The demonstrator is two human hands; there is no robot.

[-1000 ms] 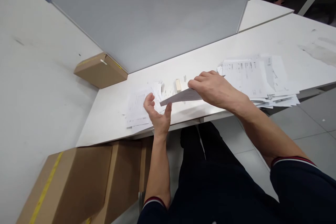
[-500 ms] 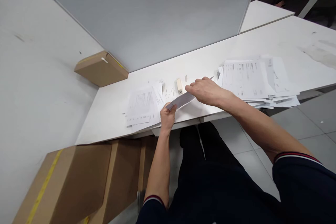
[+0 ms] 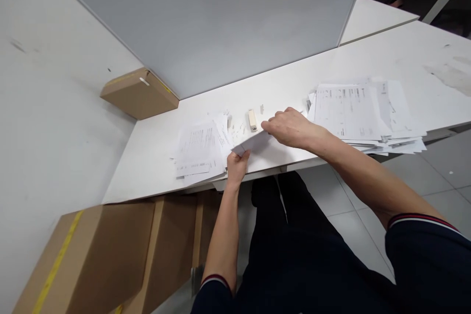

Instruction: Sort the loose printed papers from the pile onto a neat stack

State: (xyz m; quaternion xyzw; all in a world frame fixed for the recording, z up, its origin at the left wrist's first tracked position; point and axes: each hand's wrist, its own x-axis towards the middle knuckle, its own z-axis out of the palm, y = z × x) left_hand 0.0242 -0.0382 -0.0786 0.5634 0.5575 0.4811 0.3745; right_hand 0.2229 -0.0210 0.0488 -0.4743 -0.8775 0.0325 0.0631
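Note:
Both my hands hold one set of white sheets (image 3: 253, 141) just above the white table (image 3: 154, 157). My left hand (image 3: 237, 166) pinches its near-left corner at the table's front edge. My right hand (image 3: 290, 127) grips the far-right end with fingers curled. A small cream stapler (image 3: 252, 119) lies just behind the sheets. A short stack of printed papers (image 3: 200, 148) rests to the left of my left hand. A larger, spread pile of printed papers (image 3: 364, 113) lies to the right, behind my right forearm.
A grey partition panel (image 3: 206, 24) stands along the table's back. A cardboard box (image 3: 138, 94) sits at the table's far-left corner against the wall. More cardboard boxes (image 3: 106, 250) stand on the floor under the table's left end. Small paper scraps (image 3: 237, 130) lie near the stapler.
My left hand, open a second ago, has closed on the sheets' near corner. My right hand has lowered the sheets closer to the table and shifted slightly left.

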